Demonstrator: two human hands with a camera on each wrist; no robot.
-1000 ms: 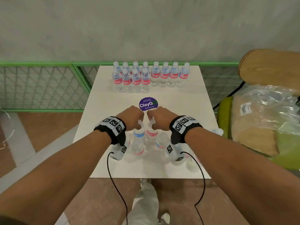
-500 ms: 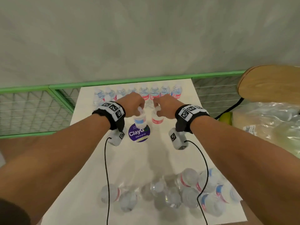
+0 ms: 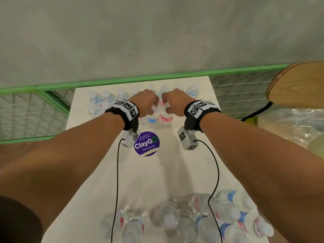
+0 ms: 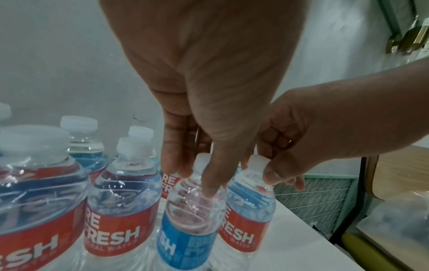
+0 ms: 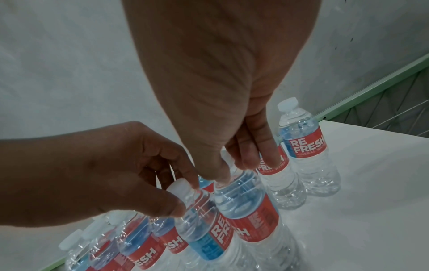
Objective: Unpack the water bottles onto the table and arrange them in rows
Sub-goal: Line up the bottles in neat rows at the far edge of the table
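The clear plastic water bottles before me carry red labels reading "RE FRESH MINERAL WATER". The round purple sticker on my white table says "ClayGo, Clean as you go".

The head view looks forward and down from above along both forearms, taking in the whole white counter up to the grey wall. The left wrist view sits very close under the left hand, facing past its fingers to the upright bottle rows. The right wrist view mirrors it under the right hand; both share the two pinched bottles and each shows the other hand.
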